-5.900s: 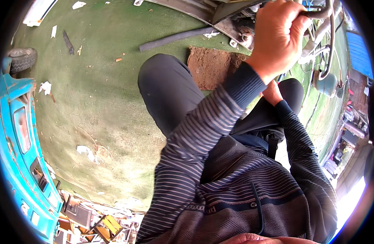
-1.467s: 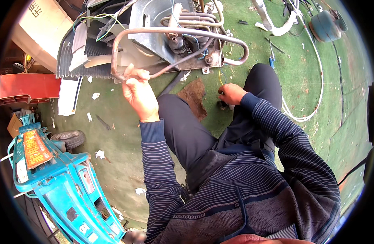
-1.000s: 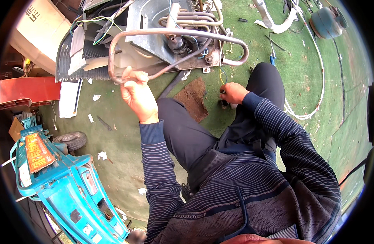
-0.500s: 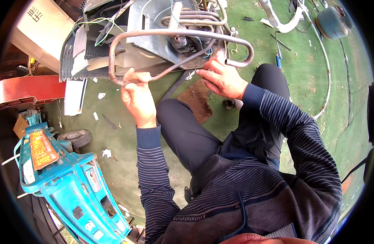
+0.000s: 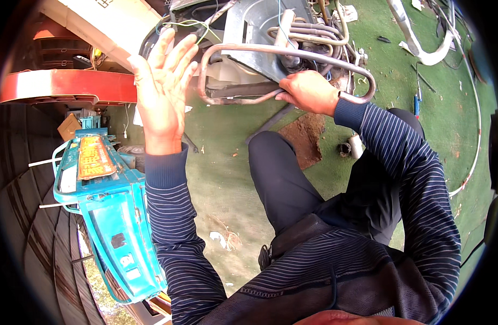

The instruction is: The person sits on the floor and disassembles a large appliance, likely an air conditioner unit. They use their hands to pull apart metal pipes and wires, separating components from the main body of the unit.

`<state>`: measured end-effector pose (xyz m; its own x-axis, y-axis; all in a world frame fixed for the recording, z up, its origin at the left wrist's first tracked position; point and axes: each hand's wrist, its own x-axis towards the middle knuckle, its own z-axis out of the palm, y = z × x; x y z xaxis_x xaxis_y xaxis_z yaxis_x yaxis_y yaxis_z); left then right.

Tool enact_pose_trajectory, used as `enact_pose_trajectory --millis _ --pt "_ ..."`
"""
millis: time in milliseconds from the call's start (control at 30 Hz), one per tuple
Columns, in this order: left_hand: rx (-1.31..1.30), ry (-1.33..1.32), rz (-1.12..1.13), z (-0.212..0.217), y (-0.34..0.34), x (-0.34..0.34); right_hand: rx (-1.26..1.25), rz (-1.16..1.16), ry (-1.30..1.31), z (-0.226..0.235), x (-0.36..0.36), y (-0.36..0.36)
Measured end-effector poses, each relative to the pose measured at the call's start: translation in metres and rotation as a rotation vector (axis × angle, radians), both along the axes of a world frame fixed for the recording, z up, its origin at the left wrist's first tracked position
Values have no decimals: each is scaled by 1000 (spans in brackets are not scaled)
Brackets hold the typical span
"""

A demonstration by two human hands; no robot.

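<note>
A bent copper-coloured pipe (image 5: 260,49), shaped into a long loop, lies across the front of a dismantled appliance unit (image 5: 254,27). My right hand (image 5: 312,93) is closed around the pipe's lower run, near its right part; its fingertips are partly hidden. To the left of the loop, my left hand (image 5: 165,89) is raised with its fingers spread, and nothing is in it. Yellow-green wires (image 5: 208,31) hang just beyond its fingertips. More bent tubes (image 5: 308,32) sit behind the loop, inside the unit.
At left stand a blue wheeled cart (image 5: 113,211), a red curved panel (image 5: 70,86) and a large cardboard box (image 5: 105,24). A rusty brown sheet (image 5: 308,138) lies on the green floor between my knees. A white hose (image 5: 474,157) curves along the right.
My left hand has let go of the pipe's left corner, moved left and opened. The right hand now grips the pipe's lower run. The whole view has shifted, with things appearing further right.
</note>
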<state>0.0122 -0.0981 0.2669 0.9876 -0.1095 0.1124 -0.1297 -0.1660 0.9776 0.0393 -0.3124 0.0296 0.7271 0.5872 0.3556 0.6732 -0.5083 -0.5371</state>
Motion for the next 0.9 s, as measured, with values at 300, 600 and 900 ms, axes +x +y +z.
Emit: enact_pose_trajectory --millis 300,600,900 --pt "-401 237 -23 22 -4 -5 -4 32 2 4 3 -6" --pt "640 -43 -27 -8 -20 17 -8 11 -40 -3 4 -4" --pt "985 -143 14 -35 -33 25 -103 -81 73 5 3 15"
